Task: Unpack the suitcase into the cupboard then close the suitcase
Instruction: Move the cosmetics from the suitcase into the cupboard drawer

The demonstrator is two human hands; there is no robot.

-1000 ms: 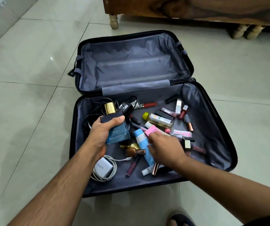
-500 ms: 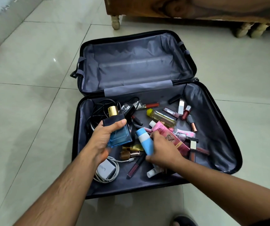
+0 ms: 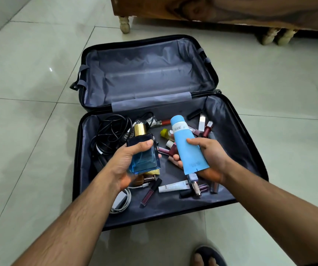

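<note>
Fingers [image 3: 144,144] of the left hand [image 3: 124,162] are gripping the perfume [image 3: 144,156], the right hand [image 3: 210,160] is clasping the tube [image 3: 188,148], both above the suitcase [image 3: 250,150]; carrying them upright seems wisest.

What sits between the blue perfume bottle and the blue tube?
In the head view, between the perfume bottle and blue tube, small maroon and pink lip-gloss tubes lie on the suitcase lining.

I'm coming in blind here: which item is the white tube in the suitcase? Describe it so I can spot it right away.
Start at the open suitcase on the tiled floor and look in its near half, the one full of cosmetics. Just below the right hand holding the blue tube, the white tube lies flat, crosswise. It is the only white tube there; its neighbours are dark or maroon lipsticks.
</note>
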